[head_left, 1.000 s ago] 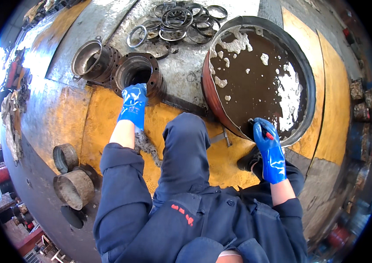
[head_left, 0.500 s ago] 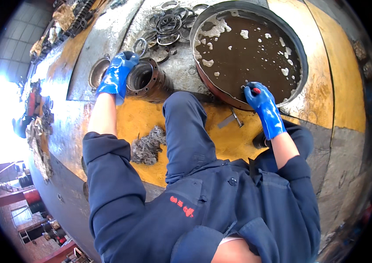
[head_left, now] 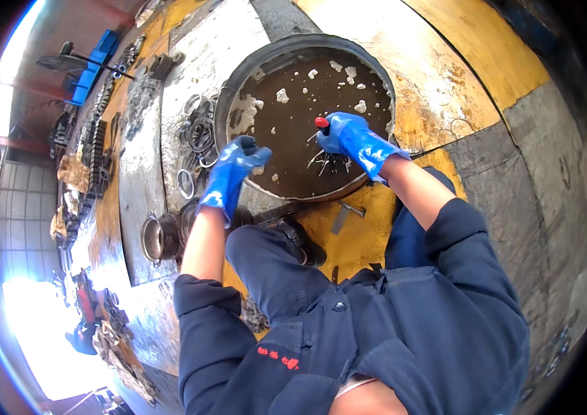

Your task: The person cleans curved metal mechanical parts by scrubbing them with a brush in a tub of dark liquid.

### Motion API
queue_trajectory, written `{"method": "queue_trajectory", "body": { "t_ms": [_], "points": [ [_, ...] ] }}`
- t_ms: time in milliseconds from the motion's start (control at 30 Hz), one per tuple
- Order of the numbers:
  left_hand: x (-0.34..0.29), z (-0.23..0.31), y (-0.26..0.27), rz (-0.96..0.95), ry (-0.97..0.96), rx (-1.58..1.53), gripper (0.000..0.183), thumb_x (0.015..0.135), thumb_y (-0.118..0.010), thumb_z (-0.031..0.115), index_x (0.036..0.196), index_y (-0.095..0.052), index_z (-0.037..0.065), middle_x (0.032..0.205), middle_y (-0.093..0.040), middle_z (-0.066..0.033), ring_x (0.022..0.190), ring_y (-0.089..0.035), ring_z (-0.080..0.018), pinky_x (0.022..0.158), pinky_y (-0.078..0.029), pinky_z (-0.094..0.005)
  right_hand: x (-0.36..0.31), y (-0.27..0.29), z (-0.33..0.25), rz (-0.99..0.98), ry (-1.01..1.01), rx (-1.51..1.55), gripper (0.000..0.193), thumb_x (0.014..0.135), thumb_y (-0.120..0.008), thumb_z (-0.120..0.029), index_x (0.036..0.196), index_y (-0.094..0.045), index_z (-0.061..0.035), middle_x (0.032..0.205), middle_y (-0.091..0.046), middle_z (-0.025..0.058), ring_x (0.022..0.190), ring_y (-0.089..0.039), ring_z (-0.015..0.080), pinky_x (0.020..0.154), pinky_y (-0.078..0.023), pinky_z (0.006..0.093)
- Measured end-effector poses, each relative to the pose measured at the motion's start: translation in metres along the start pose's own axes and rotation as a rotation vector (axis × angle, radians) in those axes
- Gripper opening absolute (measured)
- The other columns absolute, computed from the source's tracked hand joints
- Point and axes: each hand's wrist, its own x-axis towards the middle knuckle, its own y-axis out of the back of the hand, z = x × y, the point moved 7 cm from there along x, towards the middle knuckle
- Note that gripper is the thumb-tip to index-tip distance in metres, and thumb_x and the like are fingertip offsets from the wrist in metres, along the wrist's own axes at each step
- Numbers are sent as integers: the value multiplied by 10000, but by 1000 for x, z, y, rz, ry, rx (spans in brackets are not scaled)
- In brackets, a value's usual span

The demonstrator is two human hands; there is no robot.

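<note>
A wide round tub [head_left: 223, 114] of dark brown liquid with patches of white foam is in front of me. My right hand [head_left: 349, 135], in a blue rubber glove, is closed on a red-handled tool [head_left: 322, 123] over the liquid. The tool's working end cannot be made out; thin streaks and a dark patch show in the liquid below. My left hand [head_left: 233, 166], gloved the same way, is over the tub's near-left rim. Its thumb stands apart from partly curled, dark-smeared fingers, and nothing shows between them.
Several metal rings [head_left: 201, 135] lie piled left of the tub. A metal cup-shaped part [head_left: 160, 238] sits near my left forearm, which partly hides a flanged cylinder. A small metal tool [head_left: 350, 209] lies on the yellow floor. Grey rag fibres [head_left: 255, 315] show beside my left leg.
My left hand has moved from the flanged cylinder to the tub's rim. My right hand, with the red-handled tool, has moved from the near rim further over the liquid. The view has turned.
</note>
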Motion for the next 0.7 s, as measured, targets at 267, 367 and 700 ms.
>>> {"method": "queue_trajectory", "body": {
  "t_ms": [267,367,700],
  "points": [
    [121,-44,-54,-28,74,92,749,828,-906,386,1336,-624,-85,1273,-723,-203,1144,-700,-290,956,-570,-398,19,-6,5,101,72,10,302,919,-661,-395,1090,-817,-202,1111,-800,84,1043,-765,330,907,-604,469],
    [152,-24,-76,-99,143,-150,745,908,-838,410,1402,-590,-89,1264,-718,-181,1134,-680,-261,954,-542,-377,38,-16,19,39,67,-75,278,924,-664,-404,1004,-757,-155,1011,-776,120,967,-765,333,859,-599,497],
    [171,-7,-64,9,505,703,877,983,-436,809,1532,-572,140,1494,-641,-163,1415,-576,-333,1095,-461,-402,44,12,34,-112,-38,-121,274,916,-710,-386,1085,-763,-177,988,-773,69,940,-775,288,826,-581,510]
  ]
}}
